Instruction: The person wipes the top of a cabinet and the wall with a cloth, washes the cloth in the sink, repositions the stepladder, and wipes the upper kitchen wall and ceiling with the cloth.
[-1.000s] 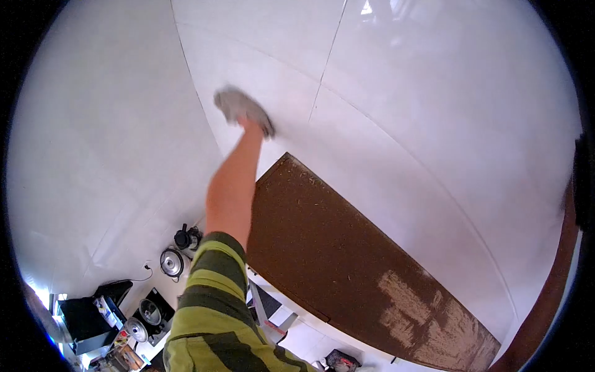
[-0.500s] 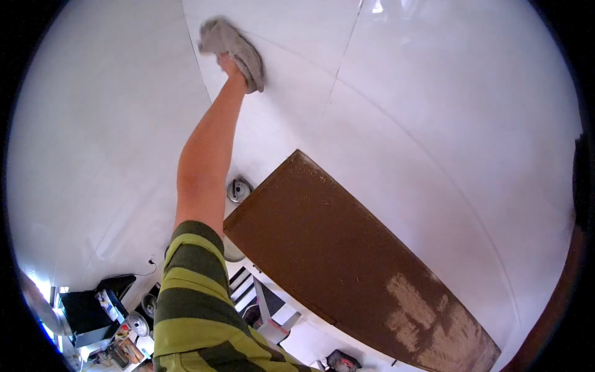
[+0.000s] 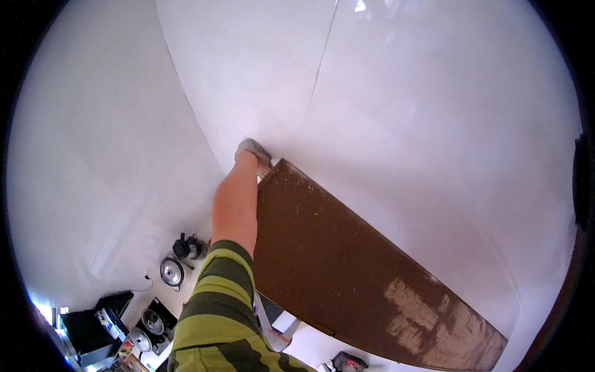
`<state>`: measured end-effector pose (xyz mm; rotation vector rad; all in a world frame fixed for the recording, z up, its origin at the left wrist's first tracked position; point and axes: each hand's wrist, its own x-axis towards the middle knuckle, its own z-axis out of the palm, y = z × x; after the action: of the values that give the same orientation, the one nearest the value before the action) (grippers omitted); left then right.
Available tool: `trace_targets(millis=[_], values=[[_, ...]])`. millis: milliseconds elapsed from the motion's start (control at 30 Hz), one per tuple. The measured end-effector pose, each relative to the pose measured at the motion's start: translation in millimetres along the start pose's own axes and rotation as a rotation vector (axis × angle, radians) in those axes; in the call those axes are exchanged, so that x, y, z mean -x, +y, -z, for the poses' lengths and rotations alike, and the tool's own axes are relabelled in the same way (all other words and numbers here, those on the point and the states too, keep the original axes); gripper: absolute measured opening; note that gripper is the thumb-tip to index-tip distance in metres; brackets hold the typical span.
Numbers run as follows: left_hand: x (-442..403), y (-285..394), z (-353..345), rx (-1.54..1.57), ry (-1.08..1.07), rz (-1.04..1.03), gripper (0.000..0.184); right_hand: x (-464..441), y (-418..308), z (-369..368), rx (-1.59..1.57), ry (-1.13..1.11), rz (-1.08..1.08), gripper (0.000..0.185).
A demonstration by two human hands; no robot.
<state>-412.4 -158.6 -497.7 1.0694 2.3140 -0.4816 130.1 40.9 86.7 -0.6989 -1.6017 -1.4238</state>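
Observation:
My left arm, in a green-and-dark striped sleeve, reaches up the view. At its end my left hand [image 3: 264, 166] is closed on a grey cloth [image 3: 251, 146], at the white wall just beyond the far corner of a brown board-like top [image 3: 322, 248]. The forearm and cloth hide most of the fingers. Pale dusty smears mark the near right end of the brown top. My right hand is out of view.
White wall panels [image 3: 409, 124] with thin seams rise around. Far below at left are a lidded pot [image 3: 172, 271], a black kettle-like appliance [image 3: 181, 245], pans [image 3: 152, 321] and a black box-shaped appliance [image 3: 88, 332]. A cord [image 3: 147, 279] meets the wall.
My left hand has come down the wall with the cloth, from well above the brown top to beside its far corner. The arm has shifted right, uncovering the pot and kettle-like appliance.

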Motion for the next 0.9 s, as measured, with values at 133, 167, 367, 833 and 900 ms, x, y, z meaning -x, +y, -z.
trace_targets(millis=[133, 167, 367, 833, 900], values=[[112.9, -33.0, 112.8, -0.147, 0.203, 0.305, 0.062, 5.2, -3.2, -0.9, -0.044, 0.049, 0.042, 0.076], [129.6, -49.1, 141.4, -0.155, 0.288, 0.400, 0.063, 5.2, -2.4, -0.4, 0.012, 0.025, 0.036, 0.077], [199.1, -152.4, 354.6, 0.599, 1.270, 0.511, 0.065, 18.8, 3.4, -27.9, -0.252, 0.175, -0.004, 0.058], [426.6, -79.0, 613.9, 0.467, 2.106, -0.073, 0.067, -8.5, -3.4, 31.9, -0.149, 0.197, -0.050, 0.070], [392.4, -107.7, 591.9, 0.714, 2.215, -0.150, 0.067, -5.3, -9.3, 22.9, -0.145, 0.161, -0.070, 0.072]])
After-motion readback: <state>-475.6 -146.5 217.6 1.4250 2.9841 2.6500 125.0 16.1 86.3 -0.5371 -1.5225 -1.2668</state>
